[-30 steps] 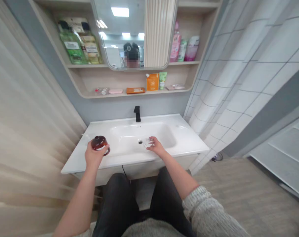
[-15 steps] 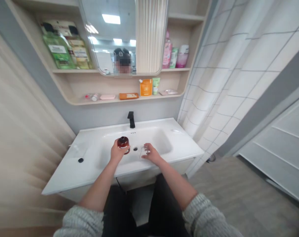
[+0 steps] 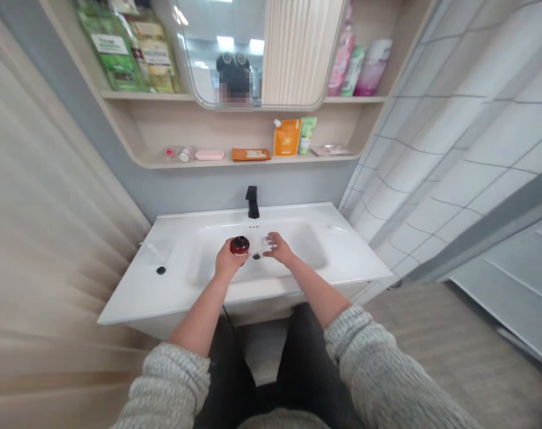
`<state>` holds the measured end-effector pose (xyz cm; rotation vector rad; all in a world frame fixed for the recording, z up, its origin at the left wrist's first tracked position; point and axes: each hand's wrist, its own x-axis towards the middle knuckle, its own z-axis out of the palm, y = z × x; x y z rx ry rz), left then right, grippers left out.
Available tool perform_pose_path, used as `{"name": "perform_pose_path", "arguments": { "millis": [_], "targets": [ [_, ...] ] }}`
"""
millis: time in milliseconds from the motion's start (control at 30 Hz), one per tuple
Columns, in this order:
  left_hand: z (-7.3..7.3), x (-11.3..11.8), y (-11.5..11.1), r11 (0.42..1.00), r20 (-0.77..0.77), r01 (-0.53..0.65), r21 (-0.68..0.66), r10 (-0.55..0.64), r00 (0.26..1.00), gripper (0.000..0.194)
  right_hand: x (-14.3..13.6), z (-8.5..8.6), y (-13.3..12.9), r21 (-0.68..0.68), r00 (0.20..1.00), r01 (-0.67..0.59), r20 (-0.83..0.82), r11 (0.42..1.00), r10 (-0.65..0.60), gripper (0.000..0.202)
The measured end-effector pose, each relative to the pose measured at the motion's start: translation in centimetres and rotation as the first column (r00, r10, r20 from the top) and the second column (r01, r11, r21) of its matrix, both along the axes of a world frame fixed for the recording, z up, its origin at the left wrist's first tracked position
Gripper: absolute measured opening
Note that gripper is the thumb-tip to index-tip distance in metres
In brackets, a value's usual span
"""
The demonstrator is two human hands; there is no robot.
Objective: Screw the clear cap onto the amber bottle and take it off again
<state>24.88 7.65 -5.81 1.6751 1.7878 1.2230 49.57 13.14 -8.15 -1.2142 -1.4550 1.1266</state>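
My left hand [image 3: 226,260] is wrapped round a dark brown bottle [image 3: 239,245] with an uncapped-looking narrow neck, held upright over the sink. Just to its right, the fingers of my right hand [image 3: 279,249] curl round a clear cup [image 3: 265,245]. The cup is see-through, so its outline is faint and I cannot tell whether anything is in it. Bottle and cup are side by side above the white basin [image 3: 306,250], near the drain [image 3: 256,256].
A black tap [image 3: 252,202] stands behind the basin. On the counter's left lie a round black cap-like piece [image 3: 161,270] and something clear [image 3: 158,252]. The shelf above holds an orange pouch [image 3: 287,138], a green tube [image 3: 307,136] and a pink soap box [image 3: 209,155]. Curtains hang on both sides.
Both hands have moved slightly farther over the basin, with the bottle closer to the cup. The bottle looks more upright. My view has tilted downward, so the shelf sits higher.
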Motion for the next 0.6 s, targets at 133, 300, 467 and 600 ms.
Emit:
{"name": "perform_pose_path", "arguments": {
  "millis": [133, 300, 467, 600],
  "targets": [
    [0.1, 0.2, -0.1, 1.000, -0.050, 0.009, -0.025, -0.010, 0.999, 0.074, -0.1, -1.6, 0.3, -0.029, 0.999, -0.024, 0.025, 0.999, 0.025, 0.077],
    [-0.1, 0.4, 0.0, 0.999, -0.132, 0.031, -0.016, -0.033, 0.991, 0.072, 0.4, -2.2, 0.0, -0.007, 0.992, -0.123, 0.028, 0.992, 0.123, 0.076],
    [-0.4, 0.4, 0.0, 1.000, -0.258, 0.010, -0.009, -0.012, 0.966, 0.069, 0.5, -2.1, -0.2, 0.027, 0.981, -0.186, 0.056, 0.982, 0.185, 0.076],
    [-0.2, 0.6, -0.1, 1.000, -0.348, 0.009, -0.010, -0.012, 0.937, 0.068, 0.5, -2.1, -0.4, 0.031, 0.969, -0.224, 0.112, 0.974, 0.220, 0.078]
  ]
}}
